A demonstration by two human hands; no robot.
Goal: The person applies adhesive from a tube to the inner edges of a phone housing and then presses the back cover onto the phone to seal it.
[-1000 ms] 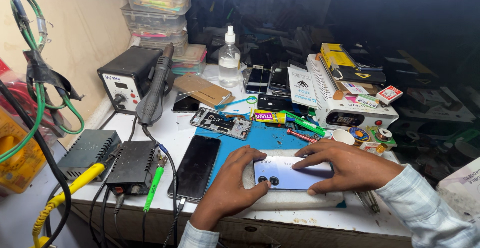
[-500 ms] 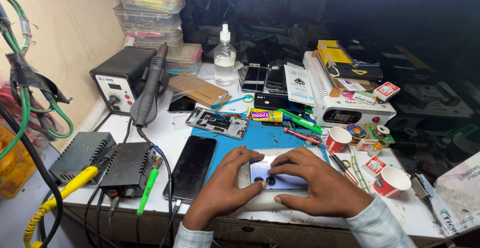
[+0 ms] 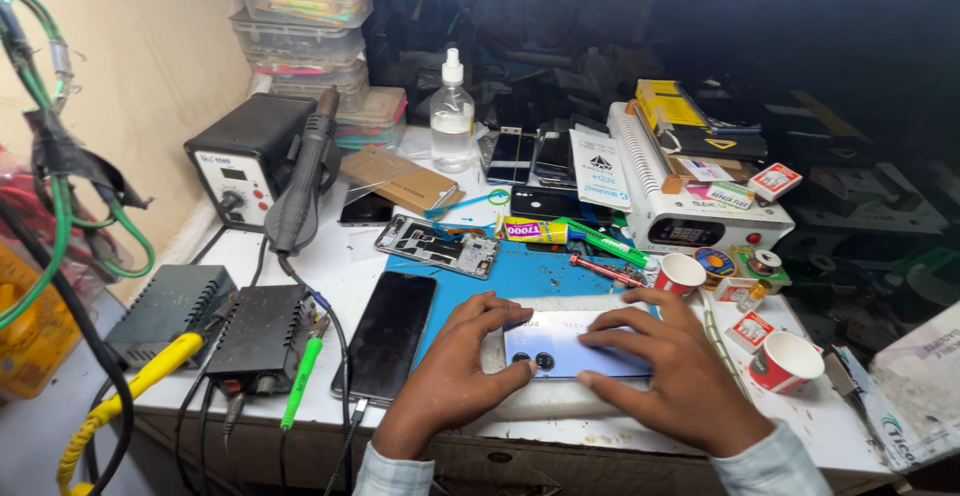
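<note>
Both of our hands press flat on the pale blue smartphone [image 3: 575, 348], which lies back-up, camera lenses toward the left, on a white pad [image 3: 560, 401] at the near edge of the workbench [image 3: 330, 256]. Our left hand [image 3: 455, 381] spreads its fingers over the lens end, with the thumb along the near edge; our right hand [image 3: 670, 376] covers the other end, fingertips on the back cover. Neither hand closes around the phone; both are open and bear down on it.

At 12 o'clock from the phone we see the blue work mat [image 3: 530, 271], with a stripped phone frame [image 3: 437, 246] beyond it at 11 o'clock. At 9 o'clock a dark phone [image 3: 388, 334] lies screen-up, a cable at its near end. At 2 o'clock stands one red-and-white paper cup [image 3: 680, 274]; another cup [image 3: 786, 361] stands at 3 o'clock. The hot-air station [image 3: 250, 161] stands well apart at 10 o'clock.

Risks, in our judgement: uneven pressure may slide the phone off the pad toward the bench edge. A sideways sweep of the right hand may tip the nearer cup. Heavy pressure by the lenses may strain the cover.
</note>
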